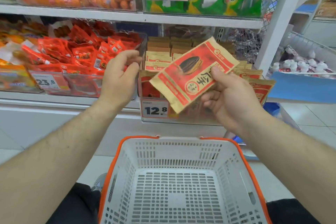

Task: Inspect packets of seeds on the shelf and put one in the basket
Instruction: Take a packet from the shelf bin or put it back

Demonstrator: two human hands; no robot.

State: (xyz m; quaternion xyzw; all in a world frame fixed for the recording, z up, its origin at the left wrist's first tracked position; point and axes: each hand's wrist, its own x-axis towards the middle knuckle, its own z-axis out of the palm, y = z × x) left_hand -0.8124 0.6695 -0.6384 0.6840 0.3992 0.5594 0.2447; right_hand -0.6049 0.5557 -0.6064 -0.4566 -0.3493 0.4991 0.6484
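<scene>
Right of frame centre: seed packet (pixel 194 73), tan and red with a dark seed printed on it, tilted and pinched at its lower right edge by the right hand (pixel 231 100), thumb on the face, fingers behind. Left of centre: left hand (pixel 121 76), fingers loosely curled, holding nothing, just clear of the packet. Behind, mid-frame: matching packets upright in a clear shelf bin (pixel 181 114) above a 12.8 price tag (pixel 154 109). Bottom centre: white basket (pixel 181 152) with orange rim, nothing inside.
</scene>
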